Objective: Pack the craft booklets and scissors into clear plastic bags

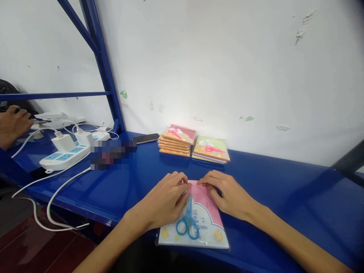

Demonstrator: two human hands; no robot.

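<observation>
In front of me at the table's near edge lies a plastic-wrapped paper-craft booklet (209, 216), pink and white with printed characters. Blue child-size scissors (187, 226) show through its clear film, handles toward me. My left hand (167, 199) has its fingers bent, gripping the booklet's wrapper along the far left part and partly covering the scissors' blades. Over the far right edge, my right hand (224, 191) is closed with its fingertips pinching the wrapper. The exact fold of film under the fingertips is hidden.
Behind stand a stack of orange booklet packs (174, 146) and a lower stack of green-topped packs (210, 149), with pink scissors. A phone (146, 138) lies near the wall. Left are a power strip (64, 157), chargers and white cables (52, 199). Another person's hand (14, 125) is beyond the blue frame (105, 72).
</observation>
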